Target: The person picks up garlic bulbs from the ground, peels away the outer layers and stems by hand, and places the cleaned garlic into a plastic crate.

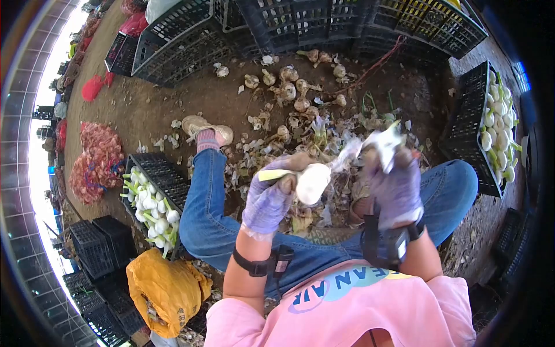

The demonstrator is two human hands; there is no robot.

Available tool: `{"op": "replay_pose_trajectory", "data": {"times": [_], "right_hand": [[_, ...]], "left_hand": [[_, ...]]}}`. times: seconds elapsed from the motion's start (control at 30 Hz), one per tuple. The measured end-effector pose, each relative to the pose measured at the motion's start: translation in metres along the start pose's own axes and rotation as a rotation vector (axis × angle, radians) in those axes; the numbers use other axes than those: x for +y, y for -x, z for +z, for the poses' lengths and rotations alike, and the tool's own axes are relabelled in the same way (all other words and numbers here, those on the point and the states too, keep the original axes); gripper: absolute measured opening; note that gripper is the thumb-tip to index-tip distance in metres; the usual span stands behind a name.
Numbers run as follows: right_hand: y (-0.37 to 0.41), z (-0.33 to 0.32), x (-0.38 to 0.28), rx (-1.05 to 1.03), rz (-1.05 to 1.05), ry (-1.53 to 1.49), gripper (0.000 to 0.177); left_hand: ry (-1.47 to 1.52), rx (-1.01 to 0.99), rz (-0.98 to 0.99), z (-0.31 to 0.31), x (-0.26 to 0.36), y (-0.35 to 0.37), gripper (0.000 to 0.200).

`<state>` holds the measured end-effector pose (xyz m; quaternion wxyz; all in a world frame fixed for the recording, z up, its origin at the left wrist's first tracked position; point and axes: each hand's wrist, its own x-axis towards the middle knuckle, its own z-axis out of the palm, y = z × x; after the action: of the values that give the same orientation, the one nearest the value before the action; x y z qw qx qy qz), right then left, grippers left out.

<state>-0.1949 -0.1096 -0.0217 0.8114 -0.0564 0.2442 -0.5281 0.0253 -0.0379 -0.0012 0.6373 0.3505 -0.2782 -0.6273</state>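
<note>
My left hand (pixel 272 194), in a thin purple glove, is closed round a white garlic bulb (pixel 313 184). Its pale green stem sticks out to the left past the fingers. My right hand (pixel 396 184), gloved too and blurred by motion, is closed on a strip of garlic skin (pixel 348 151) beside the bulb. A whitish-green piece (pixel 388 143) juts from its fingers, too smeared to make out fully. Below and beyond both hands lies a heap of peeled garlic skins (pixel 254 173). Several unpeeled garlic bulbs (pixel 285 91) rest on the dirt floor farther out.
Black crates of peeled garlic stand at left (pixel 167 179) and right (pixel 462 110). More black crates (pixel 306 26) line the far side. A yellow sack (pixel 165 289) sits at lower left, and a red net bag of garlic (pixel 95 156) lies beyond the left crate.
</note>
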Motion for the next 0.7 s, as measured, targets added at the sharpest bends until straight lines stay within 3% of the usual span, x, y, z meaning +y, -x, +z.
{"op": "replay_pose_trajectory", "data": {"times": [0.07,0.13,0.2,0.23,0.27,0.33,0.4,0.47,0.53,0.6,0.67,0.7], "right_hand": [[-0.008,0.0,-0.013,0.17,-0.102,0.015,0.048],[0.005,0.019,-0.021,0.094,-0.028,0.032,0.052],[0.018,0.026,-0.014,-0.273,0.26,0.586,0.057],[0.024,0.027,-0.001,-0.2,0.279,0.745,0.061],[0.024,0.027,0.007,-0.287,0.048,0.989,0.06],[0.024,0.037,0.02,-0.315,-0.026,0.94,0.05],[0.017,0.038,0.03,-0.32,-0.022,0.913,0.041],[0.013,0.037,0.041,-0.329,-0.017,0.888,0.033],[0.01,0.035,0.051,-0.374,-0.042,1.057,0.018],[0.017,0.04,0.057,-0.704,-0.037,1.105,0.016],[0.024,0.038,0.055,-0.611,0.138,1.098,0.016],[0.02,0.034,0.055,-0.469,0.245,0.927,0.016]], "left_hand": [[0.024,-0.033,-0.017,0.002,0.007,0.0,0.046],[0.107,0.209,0.025,0.005,0.003,0.0,0.051],[0.131,0.272,0.01,-0.002,-0.004,-0.001,0.048],[0.144,0.202,-0.001,-0.006,-0.009,-0.002,0.055],[0.159,0.131,-0.012,-0.008,-0.013,-0.004,0.061],[0.148,0.087,-0.061,-0.004,-0.016,-0.003,0.058],[0.194,0.252,-0.196,-0.003,-0.027,0.002,0.054],[0.075,0.247,-0.225,-0.014,-0.043,0.006,0.051],[0.368,0.35,-0.202,-0.009,-0.052,0.001,0.046],[0.504,0.345,-0.165,-0.019,-0.063,0.0,0.038],[0.513,0.662,-0.195,-0.025,-0.068,-0.005,0.03],[0.556,0.687,-0.178,-0.026,-0.066,-0.007,0.026]]}}
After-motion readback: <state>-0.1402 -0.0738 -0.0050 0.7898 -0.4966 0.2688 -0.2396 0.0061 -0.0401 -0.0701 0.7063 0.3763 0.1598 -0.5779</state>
